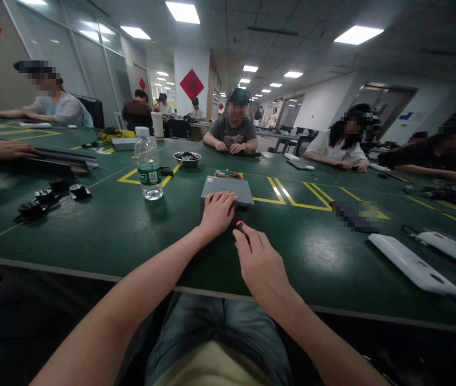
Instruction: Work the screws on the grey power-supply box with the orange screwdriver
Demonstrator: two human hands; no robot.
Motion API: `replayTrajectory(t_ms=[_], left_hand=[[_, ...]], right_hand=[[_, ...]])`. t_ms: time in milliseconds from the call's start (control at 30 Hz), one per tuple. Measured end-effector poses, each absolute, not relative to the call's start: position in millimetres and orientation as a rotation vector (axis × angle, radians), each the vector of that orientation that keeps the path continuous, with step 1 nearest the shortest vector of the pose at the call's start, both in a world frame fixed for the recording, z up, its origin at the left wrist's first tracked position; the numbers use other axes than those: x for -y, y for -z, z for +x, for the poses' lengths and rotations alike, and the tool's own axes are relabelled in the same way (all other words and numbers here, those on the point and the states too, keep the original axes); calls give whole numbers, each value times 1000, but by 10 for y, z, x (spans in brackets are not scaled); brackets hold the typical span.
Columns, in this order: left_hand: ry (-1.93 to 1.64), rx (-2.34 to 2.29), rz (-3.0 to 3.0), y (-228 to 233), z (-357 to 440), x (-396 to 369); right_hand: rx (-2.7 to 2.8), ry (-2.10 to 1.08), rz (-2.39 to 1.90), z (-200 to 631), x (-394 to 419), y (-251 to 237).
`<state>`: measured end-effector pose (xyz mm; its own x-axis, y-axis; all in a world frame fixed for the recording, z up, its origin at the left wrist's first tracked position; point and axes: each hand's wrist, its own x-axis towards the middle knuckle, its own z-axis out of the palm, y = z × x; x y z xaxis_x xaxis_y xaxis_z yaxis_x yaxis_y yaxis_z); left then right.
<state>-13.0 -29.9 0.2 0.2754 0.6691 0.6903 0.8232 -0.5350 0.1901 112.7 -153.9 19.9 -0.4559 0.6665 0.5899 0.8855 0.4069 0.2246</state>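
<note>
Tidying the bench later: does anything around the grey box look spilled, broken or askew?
Nothing stands out. The grey metal box lies flat under the left hand, the right hand holds a screwdriver, and the water bottle stands upright, capped.

Green table (91,225), bright ceiling panels (357,35)

The right hand (260,264) hides most of the orange-tipped tool (243,231); a pixelated patch (354,214) at three o'clock stays unreadable.

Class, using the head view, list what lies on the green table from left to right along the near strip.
Black parts → water bottle → grey metal box under the left hand → orange-tipped screwdriver in the right hand → white panel.
</note>
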Motion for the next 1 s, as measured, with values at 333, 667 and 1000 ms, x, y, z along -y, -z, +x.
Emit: replayTrajectory(t_ms=[333,667,1000], left_hand=[[1081,1392,-2354,-33,-140,317],[1093,1395,-2330,-41,-138,321],[1092,1383,-2331,-41,-134,332]], right_hand=[[2297,728,-1349,1091,1576,-158],[2142,659,-1489,1106,1527,-148],[1843,-30,-1474,1159,1488,4]])
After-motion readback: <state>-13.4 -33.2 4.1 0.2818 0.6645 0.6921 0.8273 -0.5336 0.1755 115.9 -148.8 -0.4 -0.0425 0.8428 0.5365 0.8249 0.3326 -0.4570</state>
